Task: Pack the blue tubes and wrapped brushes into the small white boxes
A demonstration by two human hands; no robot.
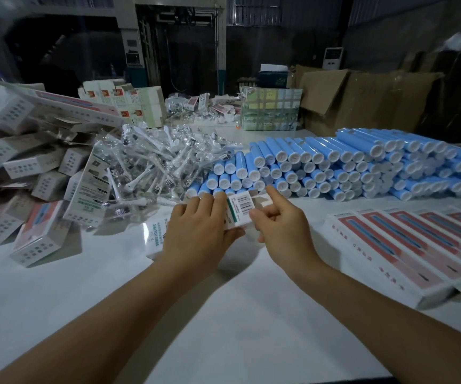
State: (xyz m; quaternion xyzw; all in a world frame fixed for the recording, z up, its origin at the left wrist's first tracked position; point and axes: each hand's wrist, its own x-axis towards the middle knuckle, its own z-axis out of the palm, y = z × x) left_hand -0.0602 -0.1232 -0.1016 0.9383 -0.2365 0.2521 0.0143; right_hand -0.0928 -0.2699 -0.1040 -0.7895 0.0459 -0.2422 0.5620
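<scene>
My left hand [196, 234] grips a small white box [240, 209] with a barcode label, lying lengthwise on the white table [223, 314] in front of me. My right hand [282, 223] pinches the box's far end, where a flap stands open, with the index finger raised. Just behind the box lies a long stack of blue tubes [334, 167] with white caps facing me. To the left of the tubes is a heap of brushes in clear wrappers [151, 164].
A pile of small white boxes [29, 173] fills the left side. A row of long pink-and-white boxes [406, 245] lies at the right. Brown cartons [362, 98] and more packaging stand at the table's back.
</scene>
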